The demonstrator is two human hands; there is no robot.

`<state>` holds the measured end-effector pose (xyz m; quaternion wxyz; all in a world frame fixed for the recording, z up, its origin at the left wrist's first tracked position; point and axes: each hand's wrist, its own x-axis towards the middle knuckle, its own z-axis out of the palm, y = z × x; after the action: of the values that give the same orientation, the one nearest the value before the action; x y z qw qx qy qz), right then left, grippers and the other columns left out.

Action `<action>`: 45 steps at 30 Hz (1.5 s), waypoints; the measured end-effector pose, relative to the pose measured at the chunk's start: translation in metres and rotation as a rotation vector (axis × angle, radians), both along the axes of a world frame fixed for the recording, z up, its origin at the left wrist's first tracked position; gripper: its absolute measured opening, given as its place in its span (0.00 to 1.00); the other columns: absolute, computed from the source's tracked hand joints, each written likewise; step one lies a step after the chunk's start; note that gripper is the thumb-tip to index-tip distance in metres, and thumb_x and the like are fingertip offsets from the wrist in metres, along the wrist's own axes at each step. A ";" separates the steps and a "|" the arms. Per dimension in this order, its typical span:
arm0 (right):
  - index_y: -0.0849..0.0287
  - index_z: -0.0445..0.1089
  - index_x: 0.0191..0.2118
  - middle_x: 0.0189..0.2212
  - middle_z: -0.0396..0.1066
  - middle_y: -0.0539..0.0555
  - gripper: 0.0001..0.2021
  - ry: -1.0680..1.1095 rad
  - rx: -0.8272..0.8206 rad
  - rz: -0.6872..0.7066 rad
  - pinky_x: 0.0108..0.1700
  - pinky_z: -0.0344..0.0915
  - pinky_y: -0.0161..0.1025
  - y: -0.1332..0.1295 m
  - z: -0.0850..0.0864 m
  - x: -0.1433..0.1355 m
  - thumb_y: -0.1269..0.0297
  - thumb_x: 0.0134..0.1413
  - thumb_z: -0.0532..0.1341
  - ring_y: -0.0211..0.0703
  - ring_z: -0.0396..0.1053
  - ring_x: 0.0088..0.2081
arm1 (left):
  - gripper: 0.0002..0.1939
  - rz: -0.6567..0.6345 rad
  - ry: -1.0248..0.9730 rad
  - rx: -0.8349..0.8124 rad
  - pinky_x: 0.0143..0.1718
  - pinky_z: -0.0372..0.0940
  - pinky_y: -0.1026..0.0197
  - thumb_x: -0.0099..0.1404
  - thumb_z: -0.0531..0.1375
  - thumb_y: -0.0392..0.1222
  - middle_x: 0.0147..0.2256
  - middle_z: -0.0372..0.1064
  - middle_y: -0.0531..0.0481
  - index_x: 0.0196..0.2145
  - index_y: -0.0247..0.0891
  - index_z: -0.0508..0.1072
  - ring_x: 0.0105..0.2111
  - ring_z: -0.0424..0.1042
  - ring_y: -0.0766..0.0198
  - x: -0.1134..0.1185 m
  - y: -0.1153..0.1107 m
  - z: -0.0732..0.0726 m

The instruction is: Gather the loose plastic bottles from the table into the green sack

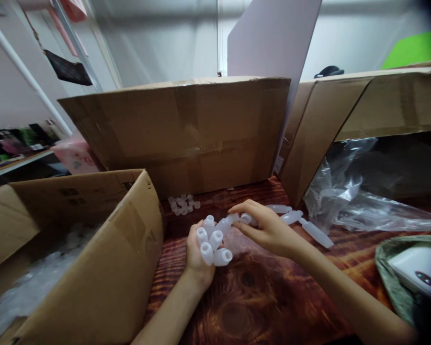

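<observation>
"How far along are you?"

"Partway, I'd judge. My left hand [197,262] has a cluster of small translucent bottles [216,239], and five of them show bare, uncovered mouths. A sixth, at the far side of the bunch, has a white cap-like piece [233,218] at its tip; I can't tell whether it is seated."

"And what's left?"

"Those five mouths, by the look of it. There's also a little pile of small white pieces [184,204], probably more caps, on the worktop [269,297] beyond my left hand. More loose bottles [316,233] lie to the right, past my right hand [265,227]. The open cardboard box [129,254] on my left has a heap of translucent pieces [46,273] in it, too blurred to sort or count."

"How are your hands placed?"

"The left is half curled, cupped around the bottles from below, with the mouths fanned out upward and toward me. The right is nearly closed in a pinch, thumb and fingertips at that white piece on the sixth bottle. How firmly it grips, I can't tell."
</observation>
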<state>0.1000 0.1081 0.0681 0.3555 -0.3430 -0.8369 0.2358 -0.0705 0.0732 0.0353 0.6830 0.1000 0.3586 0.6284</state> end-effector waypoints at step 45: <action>0.54 0.64 0.51 0.43 0.68 0.55 0.20 -0.474 0.361 0.001 0.30 0.59 0.37 -0.016 -0.017 0.012 0.79 0.54 0.51 0.41 0.68 0.32 | 0.13 -0.194 0.171 -0.071 0.18 0.52 0.65 0.57 0.60 0.47 0.18 0.61 0.54 0.23 0.36 0.64 0.17 0.59 0.70 0.002 0.003 0.004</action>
<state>0.1120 0.0918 0.0514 0.2051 -0.3194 -0.9252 -0.0032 -0.0690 0.0762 0.0393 0.7107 0.1632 0.4261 0.5355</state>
